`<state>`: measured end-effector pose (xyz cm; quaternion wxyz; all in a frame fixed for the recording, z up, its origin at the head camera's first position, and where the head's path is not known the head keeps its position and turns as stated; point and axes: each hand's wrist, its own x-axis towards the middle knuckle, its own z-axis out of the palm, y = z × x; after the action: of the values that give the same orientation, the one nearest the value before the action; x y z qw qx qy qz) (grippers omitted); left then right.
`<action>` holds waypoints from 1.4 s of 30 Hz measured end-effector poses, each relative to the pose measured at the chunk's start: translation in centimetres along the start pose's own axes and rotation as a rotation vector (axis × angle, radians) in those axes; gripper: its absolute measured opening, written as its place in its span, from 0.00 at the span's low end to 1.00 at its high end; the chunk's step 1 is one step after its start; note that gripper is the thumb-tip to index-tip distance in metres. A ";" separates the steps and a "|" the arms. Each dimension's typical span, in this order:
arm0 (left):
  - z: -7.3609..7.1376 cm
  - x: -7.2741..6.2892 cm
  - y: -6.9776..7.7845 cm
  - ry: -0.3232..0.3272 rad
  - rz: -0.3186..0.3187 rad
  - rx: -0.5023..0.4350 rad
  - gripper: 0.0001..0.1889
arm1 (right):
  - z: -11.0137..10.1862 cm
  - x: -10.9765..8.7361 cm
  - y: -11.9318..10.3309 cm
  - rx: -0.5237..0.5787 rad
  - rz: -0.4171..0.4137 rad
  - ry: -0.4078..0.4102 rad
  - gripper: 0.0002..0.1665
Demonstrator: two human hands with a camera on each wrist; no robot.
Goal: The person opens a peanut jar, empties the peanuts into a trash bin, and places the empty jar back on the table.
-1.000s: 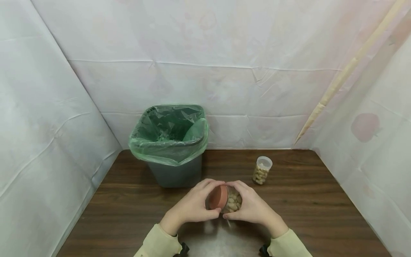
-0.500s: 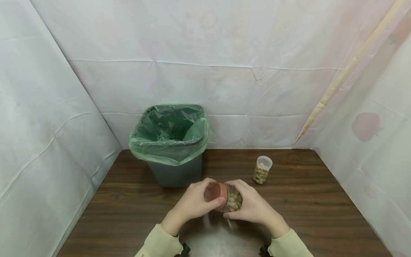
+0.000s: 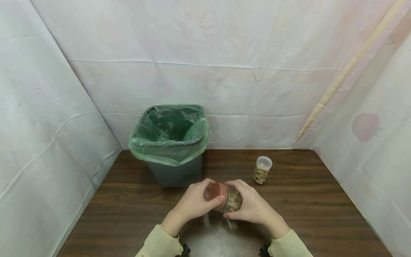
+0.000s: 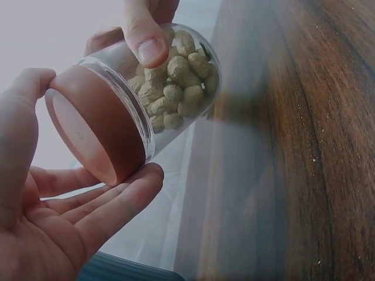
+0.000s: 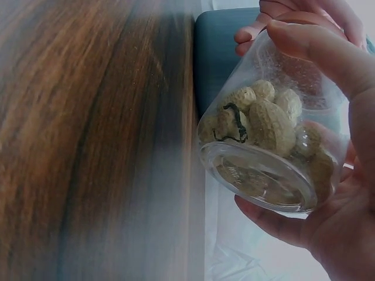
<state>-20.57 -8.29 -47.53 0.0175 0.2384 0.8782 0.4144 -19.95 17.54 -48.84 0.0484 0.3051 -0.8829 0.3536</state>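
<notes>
A clear jar point(image 4: 176, 82) of unshelled peanuts lies tilted on its side between the two hands, above the table. Its brownish-orange lid point(image 4: 105, 123) points left. My left hand point(image 3: 193, 202) grips the lid around its edge, with the thumb on the near side. Around the clear body curls my right hand point(image 3: 254, 204), fingers on the far side and thumb on the near side. In the right wrist view the jar's base point(image 5: 258, 178) faces the camera, and a dark, curled strip point(image 5: 237, 123) shows among the peanuts point(image 5: 269, 123). The lid sits on the jar's mouth.
Behind the left hand stands a grey bin point(image 3: 176, 171) with a green plastic liner point(image 3: 170, 155). A smaller clear jar point(image 3: 260, 173) of peanuts with a whitish top stands at the back right of the dark wooden table point(image 3: 308, 203). Pale sheeting point(image 3: 224, 89) surrounds the table.
The left thumb has shifted up from the lid's lower edge onto its near side, and the left fingers now reach further around the lid. The right hand has hardly moved.
</notes>
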 end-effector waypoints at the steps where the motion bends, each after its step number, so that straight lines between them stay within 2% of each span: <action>1: 0.0 0.0 0.0 -0.001 -0.001 0.004 0.31 | 0.0 0.0 0.0 -0.003 -0.001 0.001 0.56; 6: -0.2 -0.1 0.1 -0.005 0.023 0.047 0.34 | -0.1 0.0 0.1 0.002 -0.001 0.001 0.56; 11: -0.7 -0.3 0.0 -0.040 0.072 0.111 0.43 | -0.2 -0.1 0.1 0.018 0.005 -0.004 0.56; 17: -1.1 -0.4 -0.1 -0.083 0.251 0.123 0.50 | -0.2 -0.2 0.3 0.013 0.010 -0.002 0.57; 21: -1.2 -0.4 -0.2 -0.085 0.333 0.147 0.51 | -0.2 -0.2 0.4 0.004 0.012 0.000 0.56; 32: -1.5 -0.5 0.0 -0.094 0.407 0.161 0.50 | -0.3 -0.2 0.2 0.019 0.009 -0.009 0.56; 42: -1.3 -0.4 -0.2 -0.093 0.423 0.190 0.46 | -0.3 -0.2 0.3 0.017 0.009 -0.008 0.57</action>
<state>-20.57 -9.47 -46.90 -0.0516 0.4366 0.8419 0.3130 -20.02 18.03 -48.87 0.0406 0.3032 -0.8814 0.3601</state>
